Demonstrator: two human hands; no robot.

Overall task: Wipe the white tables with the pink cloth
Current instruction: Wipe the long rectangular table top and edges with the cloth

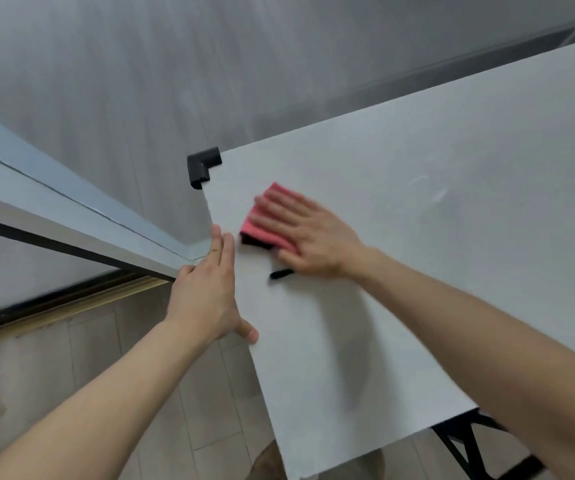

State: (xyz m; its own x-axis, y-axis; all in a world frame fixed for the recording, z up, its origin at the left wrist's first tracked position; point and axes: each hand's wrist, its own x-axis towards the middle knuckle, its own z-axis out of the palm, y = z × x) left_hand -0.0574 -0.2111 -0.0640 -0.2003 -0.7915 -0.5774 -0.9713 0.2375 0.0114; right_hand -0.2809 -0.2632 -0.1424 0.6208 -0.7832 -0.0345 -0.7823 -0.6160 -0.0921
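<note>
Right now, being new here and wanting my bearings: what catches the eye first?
The pink cloth, pressed flat under the right hand on the white table near its far-left corner. A black guard caps that corner, and the left hand rests on the table's left edge.

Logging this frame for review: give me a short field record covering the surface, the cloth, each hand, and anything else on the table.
surface: white table
cloth: pink cloth, lying flat on the table near its far left corner
right hand: right hand, fingers straight, pressing down on the cloth
left hand: left hand, fingers straight, resting along the table's left edge, holding nothing
corner: black corner guard fitted on the table corner
other: small black item on the table beside the right hand, too blurred to identify
</note>
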